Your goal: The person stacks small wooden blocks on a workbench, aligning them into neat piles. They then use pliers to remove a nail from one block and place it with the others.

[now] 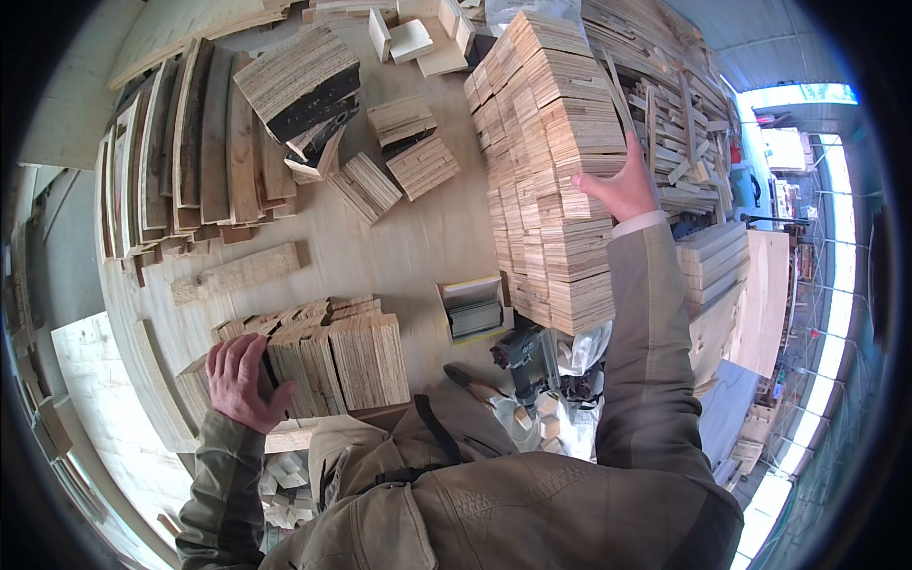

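On the table [418, 271], boards [204, 142] are lying far left, loose blocks [423, 169] are sitting right of them, and a big block stack [546, 199] is standing further right, the right hand [625, 190] resting at its right side. Near edge: a block row [369, 366] is sitting left, left hand [242, 382] resting at its left end, a plank [237, 273] lying behind, an open box [472, 312] sitting between row and big stack, a drill [518, 359] lying just in front of the box. Right of the big stack, scrap wood [670, 128] is lying, a small board stack [712, 261] sitting nearer.
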Demonstrator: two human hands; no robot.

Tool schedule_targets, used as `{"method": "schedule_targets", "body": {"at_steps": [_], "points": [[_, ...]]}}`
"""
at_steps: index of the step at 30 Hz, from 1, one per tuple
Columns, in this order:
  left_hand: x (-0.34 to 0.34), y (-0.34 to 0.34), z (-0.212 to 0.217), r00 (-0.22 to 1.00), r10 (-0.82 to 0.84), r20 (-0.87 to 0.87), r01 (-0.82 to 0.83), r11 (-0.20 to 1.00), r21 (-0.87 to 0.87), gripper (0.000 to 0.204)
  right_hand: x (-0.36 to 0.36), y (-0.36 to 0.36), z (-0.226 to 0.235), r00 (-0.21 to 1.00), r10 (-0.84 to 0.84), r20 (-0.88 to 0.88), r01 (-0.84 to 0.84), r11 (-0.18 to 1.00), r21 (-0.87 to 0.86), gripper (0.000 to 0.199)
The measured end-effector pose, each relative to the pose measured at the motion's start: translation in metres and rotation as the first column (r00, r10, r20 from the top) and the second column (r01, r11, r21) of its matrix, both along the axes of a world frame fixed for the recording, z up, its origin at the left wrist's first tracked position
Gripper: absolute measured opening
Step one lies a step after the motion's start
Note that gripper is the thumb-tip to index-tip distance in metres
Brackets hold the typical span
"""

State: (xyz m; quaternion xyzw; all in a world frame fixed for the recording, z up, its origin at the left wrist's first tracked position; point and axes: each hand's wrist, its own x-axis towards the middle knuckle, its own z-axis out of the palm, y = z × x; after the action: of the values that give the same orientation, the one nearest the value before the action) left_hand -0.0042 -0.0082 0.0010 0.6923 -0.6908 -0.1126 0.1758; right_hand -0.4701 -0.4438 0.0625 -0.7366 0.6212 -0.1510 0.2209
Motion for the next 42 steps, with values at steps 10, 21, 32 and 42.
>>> {"method": "schedule_targets", "body": {"at_steps": [10, 21, 32, 42], "points": [[0.002, 0.002, -0.003, 1.0, -0.002, 0.003, 0.002, 1.0, -0.001, 0.078, 0.011, 0.004, 0.01, 0.999, -0.027, -0.039, 0.029, 0.998, 0.048, 0.127], [0.001, -0.001, 0.0, 1.0, 0.0, 0.004, -0.001, 0.999, 0.041, 0.076, -0.003, -0.005, 0.003, 0.994, 0.031, -0.103, -0.03, 0.999, 0.016, 0.122], [0.005, 0.0, 0.007, 0.999, 0.016, -0.049, -0.013, 0.998, 0.056, 0.079, 0.103, 0.076, 0.045, 0.964, 0.264, 0.021, -0.243, 0.913, -0.329, 0.112], [0.005, 0.002, 0.01, 0.998, 0.007, -0.06, -0.007, 1.0, 0.002, 0.082, 0.311, 0.067, -0.003, 0.878, 0.463, 0.117, -0.386, 0.832, -0.399, 0.129]]}}
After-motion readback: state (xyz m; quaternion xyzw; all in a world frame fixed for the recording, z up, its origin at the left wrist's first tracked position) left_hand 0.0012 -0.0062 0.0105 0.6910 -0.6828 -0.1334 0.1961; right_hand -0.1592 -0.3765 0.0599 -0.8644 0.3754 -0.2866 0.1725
